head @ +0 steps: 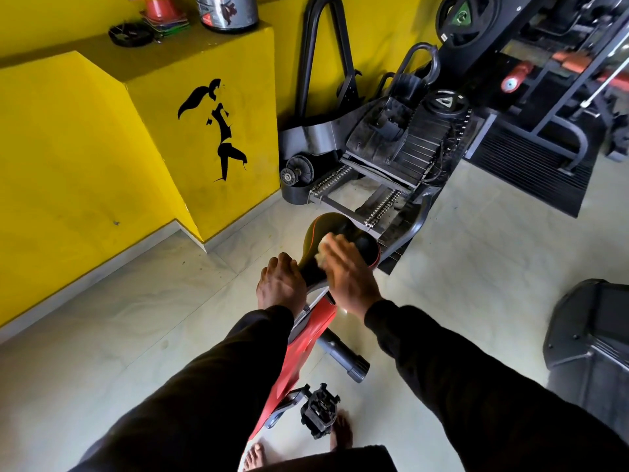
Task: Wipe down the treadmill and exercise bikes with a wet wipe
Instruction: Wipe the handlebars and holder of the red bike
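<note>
A person leans over a red exercise bike [308, 327], cleaning its black saddle [335, 238] with a pale wet wipe [323, 248]. The right hand [347, 274] lies flat over the wipe, fingers spread and pressing it onto the saddle top; only a pale edge of the wipe shows at the fingertips. The left hand [280, 284] is curled round the saddle's narrow near end, steadying it.

The saddle's long axis runs from the hands toward 1 o'clock, broad rear farthest from the person. The unwiped stretch seems to lie ahead of the right hand's fingertips, so the next stroke probably pushes away along that axis, with the right hand the nearer to it.

Just past the saddle at 1 o'clock a dismantled machine [391, 144] with toothed metal rails sits on the pale floor [476, 233], close enough that a long stroke could bring knuckles near it. A yellow wall block [204, 131] stands at 10 o'clock, a dark moulded cover [592, 338] at 3 o'clock. At 6 o'clock the bike's pedal [320, 413] hangs beside a bare foot [341, 434]
</note>
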`<action>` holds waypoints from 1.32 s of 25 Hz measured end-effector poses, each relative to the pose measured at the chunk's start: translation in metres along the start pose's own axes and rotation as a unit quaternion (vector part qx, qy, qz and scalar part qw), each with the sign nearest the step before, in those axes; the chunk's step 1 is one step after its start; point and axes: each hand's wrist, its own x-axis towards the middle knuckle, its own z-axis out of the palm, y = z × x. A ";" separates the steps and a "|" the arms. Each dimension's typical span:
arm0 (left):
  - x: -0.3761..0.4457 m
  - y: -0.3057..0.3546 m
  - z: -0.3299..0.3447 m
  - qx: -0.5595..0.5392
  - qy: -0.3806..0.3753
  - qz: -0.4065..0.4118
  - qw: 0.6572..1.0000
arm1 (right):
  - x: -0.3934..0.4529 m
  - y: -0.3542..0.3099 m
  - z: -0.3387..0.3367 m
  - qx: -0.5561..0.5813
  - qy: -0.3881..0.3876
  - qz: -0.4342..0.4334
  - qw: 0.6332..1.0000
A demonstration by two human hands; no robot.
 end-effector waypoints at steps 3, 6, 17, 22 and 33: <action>0.000 0.000 0.001 0.002 -0.003 -0.005 1.000 | 0.024 -0.005 -0.004 -0.008 -0.010 0.076 0.997; 0.001 0.000 0.000 -0.008 -0.017 -0.018 1.000 | -0.002 -0.011 0.010 0.023 -0.023 -0.091 0.995; 0.010 0.000 -0.002 -0.004 -0.079 -0.056 0.995 | 0.036 -0.003 -0.002 -0.036 -0.095 -0.097 0.990; 0.012 0.001 -0.002 0.009 -0.077 -0.048 0.996 | 0.068 -0.019 -0.002 -0.081 -0.125 0.065 0.987; 0.011 0.001 0.000 0.010 -0.067 -0.041 0.997 | -0.001 0.018 -0.009 -0.091 -0.043 0.058 0.993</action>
